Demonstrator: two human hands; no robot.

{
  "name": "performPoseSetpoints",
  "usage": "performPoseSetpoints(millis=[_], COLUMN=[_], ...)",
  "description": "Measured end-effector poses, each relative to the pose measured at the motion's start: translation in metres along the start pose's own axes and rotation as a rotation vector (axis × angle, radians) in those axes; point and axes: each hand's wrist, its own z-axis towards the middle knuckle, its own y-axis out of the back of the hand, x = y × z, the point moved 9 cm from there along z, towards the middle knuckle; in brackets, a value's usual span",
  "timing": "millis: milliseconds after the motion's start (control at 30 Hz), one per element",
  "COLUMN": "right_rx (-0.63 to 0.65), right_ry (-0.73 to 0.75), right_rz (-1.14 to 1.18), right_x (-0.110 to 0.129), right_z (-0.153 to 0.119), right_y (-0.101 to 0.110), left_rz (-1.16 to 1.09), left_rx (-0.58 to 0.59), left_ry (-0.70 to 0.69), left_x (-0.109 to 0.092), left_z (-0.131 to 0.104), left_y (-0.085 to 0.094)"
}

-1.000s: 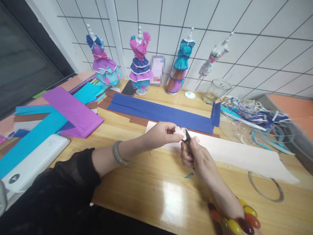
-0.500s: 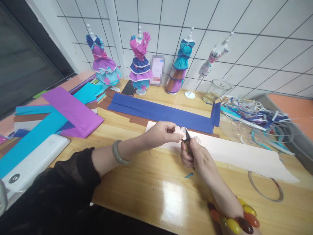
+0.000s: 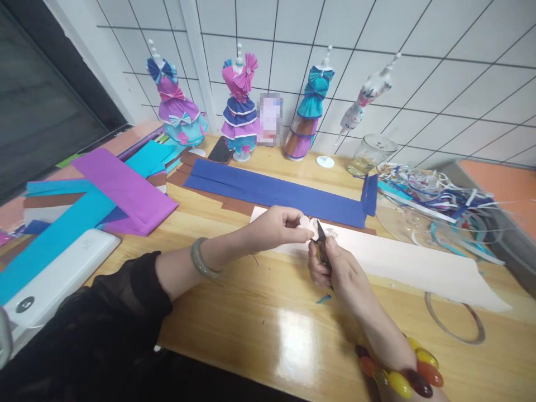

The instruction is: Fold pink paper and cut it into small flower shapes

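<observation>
Over the middle of the desk, my left hand (image 3: 280,228) pinches a small pale pink cut-out piece (image 3: 306,223) with a rounded, petal-like edge. My right hand (image 3: 333,262) is closed around small dark-bladed scissors (image 3: 320,232), with a bit of yellow showing on the handle. The blades point up and away, right at the edge of the pale piece. Fingers hide part of the piece and most of the handles. Beneath both hands lies a long strip of pale pink paper (image 3: 410,257), and behind it a folded dark blue strip (image 3: 272,190).
Several small dress forms (image 3: 314,92) stand along the tiled wall. Purple (image 3: 125,190) and turquoise strips overlap at left beside a white power bank (image 3: 67,279). A glass jar (image 3: 372,156), a heap of ribbon scraps (image 3: 435,190) and a ring (image 3: 456,318) are at right.
Both hands stay in nearly the same place. The scissor blades have shifted slightly against the pale piece, and a pale scrap beside them looks different.
</observation>
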Motion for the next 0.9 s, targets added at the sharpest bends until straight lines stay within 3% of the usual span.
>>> performPoseSetpoints(millis=[900], right_rx=[-0.020], right_ry=[0.028], right_rz=[-0.033], right_x=[0.0058], right_z=[-0.0014], right_y=[0.0035], left_rz=[0.083], left_rx=[0.006], left_ry=[-0.042], left_x=[-0.0075], left_z=[-0.0003], left_y=[0.0051])
